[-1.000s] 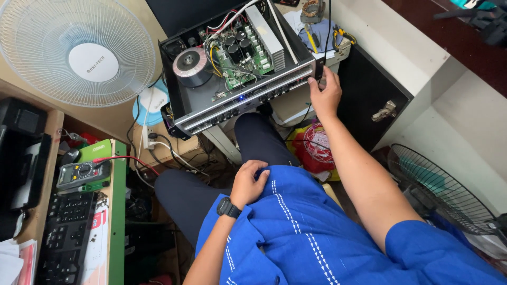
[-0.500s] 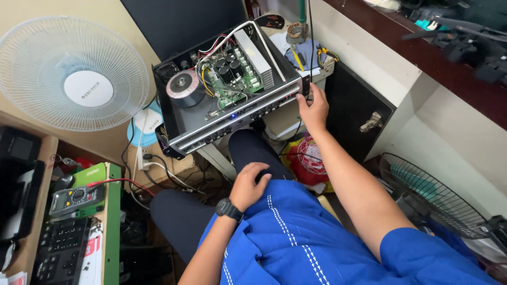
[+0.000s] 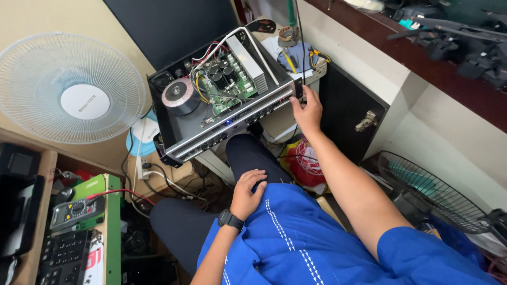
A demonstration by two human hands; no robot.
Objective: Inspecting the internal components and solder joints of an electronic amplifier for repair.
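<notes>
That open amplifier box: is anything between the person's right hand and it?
No. The right hand already touches the front right corner of the open amplifier, with nothing between. The left hand rests on the person's thigh, away from it.

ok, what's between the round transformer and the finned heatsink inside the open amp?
Head view: between the transformer and heatsink lies a green circuit board with black capacitors and loose wiring.

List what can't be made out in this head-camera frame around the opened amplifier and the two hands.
- Right hand: fingertips lie over the corner of the opened amplifier; the part they touch is hidden.
- Amplifier front panel: seen edge-on, its controls too small to tell.
- Left hand: palm down on the thigh, so its underside is unseen.
- Multimeter: dial setting too small.
- Fan guard: cut off at the right.
</notes>
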